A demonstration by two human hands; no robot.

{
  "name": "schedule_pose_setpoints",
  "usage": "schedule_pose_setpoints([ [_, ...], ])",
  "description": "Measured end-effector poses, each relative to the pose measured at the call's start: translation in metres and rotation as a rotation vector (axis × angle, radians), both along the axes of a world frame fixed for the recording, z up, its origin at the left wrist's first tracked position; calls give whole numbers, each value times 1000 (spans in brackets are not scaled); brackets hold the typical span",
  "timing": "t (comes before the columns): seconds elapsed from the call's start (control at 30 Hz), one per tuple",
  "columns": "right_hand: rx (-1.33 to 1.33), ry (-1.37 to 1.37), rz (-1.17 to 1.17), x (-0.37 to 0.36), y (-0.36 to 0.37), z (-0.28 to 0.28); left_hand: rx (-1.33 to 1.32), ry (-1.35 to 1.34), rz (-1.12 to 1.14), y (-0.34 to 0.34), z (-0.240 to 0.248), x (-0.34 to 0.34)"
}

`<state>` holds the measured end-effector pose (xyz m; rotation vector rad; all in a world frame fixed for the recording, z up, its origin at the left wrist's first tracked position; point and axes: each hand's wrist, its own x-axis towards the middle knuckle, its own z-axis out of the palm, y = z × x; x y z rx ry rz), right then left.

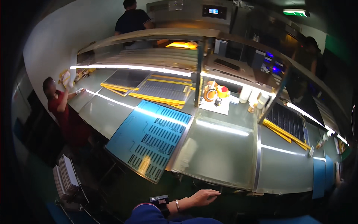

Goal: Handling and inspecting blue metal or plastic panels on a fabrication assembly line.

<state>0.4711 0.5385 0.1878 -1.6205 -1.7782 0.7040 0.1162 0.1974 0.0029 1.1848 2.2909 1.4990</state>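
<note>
My left hand (203,197) reaches in from the lower edge, below the front rim of the grey-green workbench (220,156). Its fingers lie flat and point right, and nothing is in them. The forearm wears a blue sleeve, a small black wrist device (159,200) and a thin bracelet. The bare bench top is the nearest surface to this hand. A blue slotted panel (149,138) lies on the bench up and to the left of the hand. My right hand is out of the picture.
Black grids in yellow frames lie at the back (164,91) and at the right (289,123). A white sheet (216,106) holds orange tape rolls and small containers. Stacked trays (66,178) stand low left. A person in red (59,108) works at the left; another stands at the back (132,20).
</note>
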Motion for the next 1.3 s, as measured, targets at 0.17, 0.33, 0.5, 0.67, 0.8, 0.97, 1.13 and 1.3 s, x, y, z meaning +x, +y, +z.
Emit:
schedule_pose_setpoints([
  [0.17,42,-16,241,-91,-74,10,101,-113,161,-94,8,-34],
  [0.33,33,-47,498,-166,-128,2,172,-149,461,-184,5,-40],
  [0.5,-37,-81,776,-229,-164,-40,177,-236,693,-235,-2,-30],
  [0.67,-173,-156,1102,-276,-173,-112,207,-350,812,-259,5,4],
  [0.8,-406,-190,1272,-299,-158,-210,192,-395,884,-259,-10,14],
  [0.97,-1240,411,790,-310,-197,-235,150,-473,951,-250,-9,35],
  [1.13,-1686,583,628,-319,-147,-319,79,-470,931,-244,-5,41],
  [1.3,-1564,650,457,-304,-181,-256,57,-478,895,-240,-6,32],
])
